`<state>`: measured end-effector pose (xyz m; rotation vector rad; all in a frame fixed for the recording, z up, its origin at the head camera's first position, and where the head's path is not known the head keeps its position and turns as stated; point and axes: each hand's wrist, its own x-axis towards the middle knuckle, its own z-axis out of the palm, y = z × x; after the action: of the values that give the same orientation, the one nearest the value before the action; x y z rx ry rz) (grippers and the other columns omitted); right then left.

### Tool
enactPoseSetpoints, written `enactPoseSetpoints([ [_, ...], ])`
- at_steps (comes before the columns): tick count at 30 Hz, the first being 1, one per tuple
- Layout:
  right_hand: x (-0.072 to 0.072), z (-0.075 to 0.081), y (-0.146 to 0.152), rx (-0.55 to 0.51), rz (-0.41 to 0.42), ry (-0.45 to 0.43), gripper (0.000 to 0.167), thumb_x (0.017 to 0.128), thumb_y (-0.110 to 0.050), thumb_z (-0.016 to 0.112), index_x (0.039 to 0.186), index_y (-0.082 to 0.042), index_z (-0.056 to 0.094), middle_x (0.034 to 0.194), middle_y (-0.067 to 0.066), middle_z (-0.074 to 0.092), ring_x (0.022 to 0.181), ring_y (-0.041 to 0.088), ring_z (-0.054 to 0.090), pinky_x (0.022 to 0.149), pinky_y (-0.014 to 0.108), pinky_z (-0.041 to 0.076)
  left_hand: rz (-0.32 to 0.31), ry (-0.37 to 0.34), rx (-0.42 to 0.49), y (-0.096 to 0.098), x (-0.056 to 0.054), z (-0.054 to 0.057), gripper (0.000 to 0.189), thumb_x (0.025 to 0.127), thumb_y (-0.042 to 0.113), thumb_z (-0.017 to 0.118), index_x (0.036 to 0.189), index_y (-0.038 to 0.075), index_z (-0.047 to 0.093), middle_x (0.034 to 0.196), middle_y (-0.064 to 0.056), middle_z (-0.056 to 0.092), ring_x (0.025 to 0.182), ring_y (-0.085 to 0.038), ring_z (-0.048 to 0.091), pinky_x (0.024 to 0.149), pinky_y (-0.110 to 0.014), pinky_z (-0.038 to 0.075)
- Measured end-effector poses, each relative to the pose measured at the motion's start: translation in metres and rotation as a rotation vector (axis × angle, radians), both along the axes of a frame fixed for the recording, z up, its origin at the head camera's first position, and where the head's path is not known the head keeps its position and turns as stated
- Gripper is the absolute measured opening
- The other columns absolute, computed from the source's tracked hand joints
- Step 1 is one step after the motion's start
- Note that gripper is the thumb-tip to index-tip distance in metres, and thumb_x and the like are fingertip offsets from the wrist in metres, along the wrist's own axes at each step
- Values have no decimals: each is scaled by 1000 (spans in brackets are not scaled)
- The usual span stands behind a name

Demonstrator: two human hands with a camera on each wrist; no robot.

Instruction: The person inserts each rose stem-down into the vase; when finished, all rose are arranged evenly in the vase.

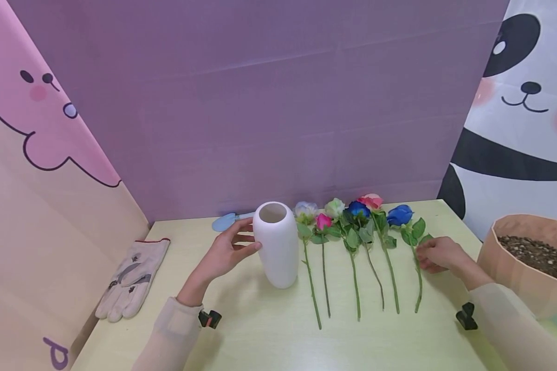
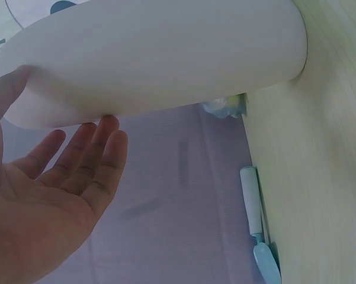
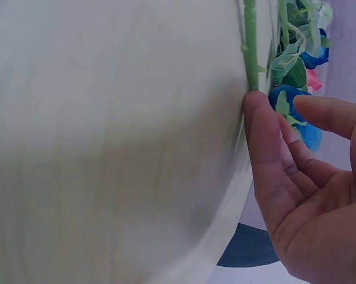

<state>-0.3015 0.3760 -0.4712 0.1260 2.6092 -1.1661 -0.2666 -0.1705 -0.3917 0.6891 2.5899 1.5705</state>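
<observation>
A tall white vase [image 1: 280,252] stands upright on the table. At its left side is my left hand [image 1: 227,255], with the thumb against the wall and the other fingers spread near the rim; in the left wrist view several fingertips [image 2: 109,124] meet the vase's edge. My right hand [image 1: 443,255] is low over the table beside the rightmost blue rose [image 1: 400,215]. A fingertip [image 3: 257,100] lies right at its green stem [image 3: 250,53], while the thumb [image 3: 326,112] stays apart. This rose lies flat, bloom toward the back.
Several other artificial flowers lie in a row, including a small pink rose [image 1: 324,221] and a second blue one [image 1: 357,208]. Behind the vase lies a light blue trowel [image 1: 225,222]. Work gloves [image 1: 132,281] are at left; a pot of soil [image 1: 510,268] stands at right.
</observation>
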Motion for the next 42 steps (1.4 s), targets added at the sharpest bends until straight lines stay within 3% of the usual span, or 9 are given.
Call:
enactPoseSetpoints([
  [11,-2,-8,3,77,-21,2,37,98,-18,56,116,15,59,79,5,71,68,10,67,63,30,61,-5,-8,10,0,0,-2,66,91,32,75,148,24,43,140,-8,55,121,-30,63,97,-41,57],
  [21,-4,-8,-1,162,-22,20,26,93,-24,65,93,1,68,71,0,66,62,12,63,58,28,58,0,-6,10,-1,1,-2,64,90,30,75,146,24,45,139,-9,56,121,-31,63,93,-39,59],
  [29,-4,-12,-4,199,-6,39,27,89,-29,69,71,-9,67,61,-3,61,57,11,58,54,27,50,4,0,3,0,0,-1,64,90,32,75,146,26,46,138,-7,56,120,-30,64,92,-37,59],
  [35,-1,-9,-6,177,-26,40,22,90,-22,67,80,-2,69,65,0,64,58,11,61,55,27,54,7,-2,1,1,0,-2,63,90,33,75,146,27,46,137,-5,56,119,-27,65,91,-36,60],
  [42,-2,-1,-7,142,-77,-17,28,91,-22,66,94,6,69,71,3,66,61,12,63,58,28,56,6,-8,9,0,-1,-2,61,90,33,75,144,29,47,136,-4,57,120,-29,64,91,-37,60],
])
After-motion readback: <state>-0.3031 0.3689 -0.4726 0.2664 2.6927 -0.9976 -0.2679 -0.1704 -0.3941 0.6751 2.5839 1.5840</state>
